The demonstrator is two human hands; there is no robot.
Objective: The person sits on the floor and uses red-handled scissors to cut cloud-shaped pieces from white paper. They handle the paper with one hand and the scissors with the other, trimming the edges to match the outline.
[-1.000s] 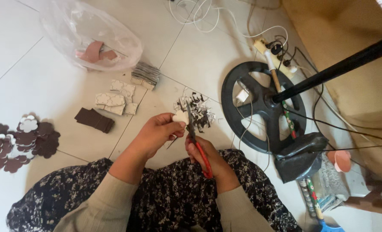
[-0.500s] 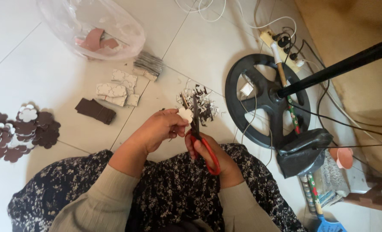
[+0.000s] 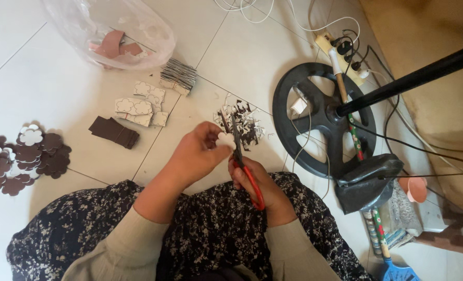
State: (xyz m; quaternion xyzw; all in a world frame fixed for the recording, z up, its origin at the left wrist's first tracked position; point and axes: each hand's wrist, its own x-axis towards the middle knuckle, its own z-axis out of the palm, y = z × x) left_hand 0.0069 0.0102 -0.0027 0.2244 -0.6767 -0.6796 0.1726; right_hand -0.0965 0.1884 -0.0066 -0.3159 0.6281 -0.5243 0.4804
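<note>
From my head view, my left hand (image 3: 197, 153) now pinches the white flower piece (image 3: 225, 139) a little lower than before, above my lap. My right hand (image 3: 257, 182) grips the red scissors (image 3: 244, 166), blades beside it over the scraps (image 3: 244, 122).

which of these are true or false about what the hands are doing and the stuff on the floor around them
1. The right hand holds red-handled scissors. True.
2. The left hand holds a dark brown strip. False: it pinches a small white flower-shaped piece against the blades.
3. A pile of finished brown flower cutouts lies on the tiles at the left of the view. True.
4. The clear plastic bag sits in the person's lap. False: it lies on the floor at the top of the view, with pinkish pieces inside.
5. Small offcuts lie on the floor just beyond the scissors. True.
6. The black round stand base is left of the hands. False: it is to their right.
</note>
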